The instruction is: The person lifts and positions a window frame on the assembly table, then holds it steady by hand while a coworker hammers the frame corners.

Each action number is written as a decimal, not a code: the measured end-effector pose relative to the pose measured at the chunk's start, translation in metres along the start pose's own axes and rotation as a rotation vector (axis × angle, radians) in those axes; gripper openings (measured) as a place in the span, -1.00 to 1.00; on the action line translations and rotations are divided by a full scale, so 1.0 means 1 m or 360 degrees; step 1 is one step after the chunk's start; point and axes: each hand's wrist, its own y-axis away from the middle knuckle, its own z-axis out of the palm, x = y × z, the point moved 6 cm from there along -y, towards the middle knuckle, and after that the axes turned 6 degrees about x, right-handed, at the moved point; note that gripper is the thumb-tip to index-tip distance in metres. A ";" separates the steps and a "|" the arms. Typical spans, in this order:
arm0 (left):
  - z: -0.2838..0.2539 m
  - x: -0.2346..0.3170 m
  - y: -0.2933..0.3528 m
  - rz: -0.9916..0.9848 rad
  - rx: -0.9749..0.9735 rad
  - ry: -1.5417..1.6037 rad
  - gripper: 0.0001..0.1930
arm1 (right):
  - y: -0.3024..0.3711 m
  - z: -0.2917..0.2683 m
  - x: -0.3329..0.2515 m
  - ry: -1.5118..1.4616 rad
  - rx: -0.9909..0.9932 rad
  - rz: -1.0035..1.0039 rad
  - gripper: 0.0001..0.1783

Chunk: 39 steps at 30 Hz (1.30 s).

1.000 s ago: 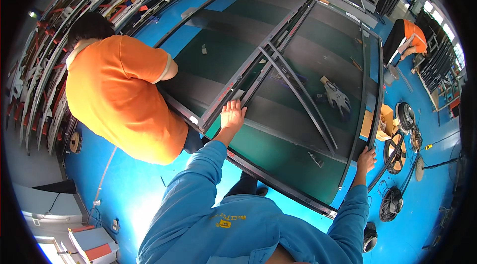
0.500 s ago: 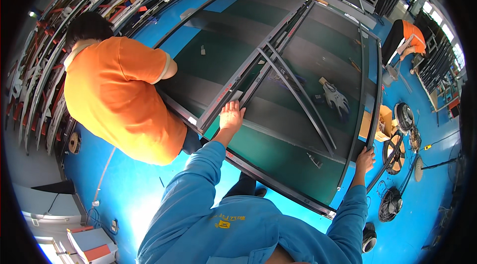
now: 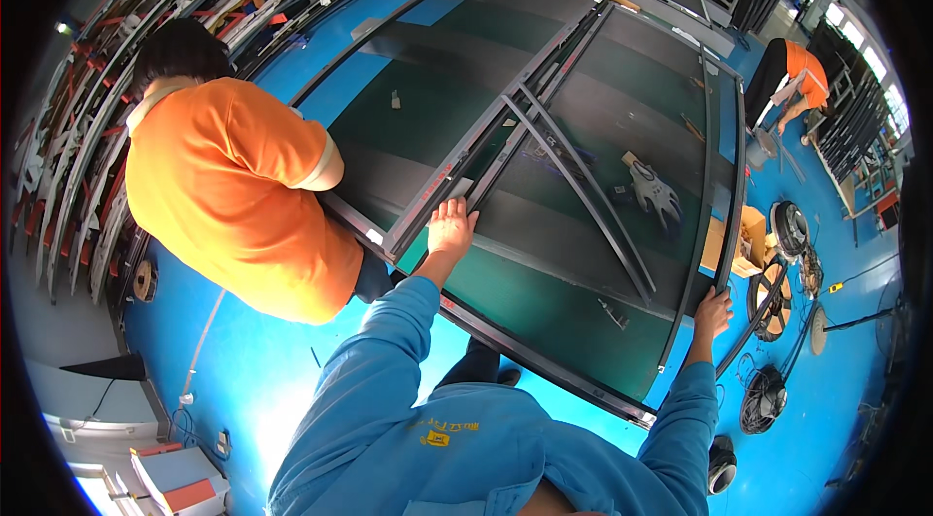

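Note:
My left hand lies palm down over the near end of a dark metal frame bar, its fingers closed over it and the thumb to the right. Far to the right, my right hand has its fingers wrapped round the outer side bar of a dark frame with a mesh-like panel. Two thin dark strips lie across the panel between my hands. Beyond them are a grey-white work glove and, nearer to me, a small metal piece. The frames rest on a green-topped table.
At my left a co-worker in an orange shirt leans over the table. Another person in orange bends at the far right. Racks of long profiles stand at the left. An open cardboard box and cable coils lie on the blue floor.
The co-worker at my left has moved the visible arm slightly nearer and straightened a little. The far person has shifted an arm downward. My hands stay in place.

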 end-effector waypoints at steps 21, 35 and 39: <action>-0.003 0.001 -0.002 0.0004 0.0012 -0.0020 -0.58 | 0.000 -0.001 -0.001 0.0008 -0.0037 0.0020 -0.53; 0.006 -0.007 0.001 -0.0201 -0.0036 -0.0229 -0.43 | 0.002 -0.006 -0.002 -0.0031 0.0126 -0.0036 -0.59; 0.007 -0.007 0.001 -0.0188 -0.0048 -0.0251 -0.42 | 0.001 -0.005 -0.003 -0.0025 0.0095 -0.0022 -0.58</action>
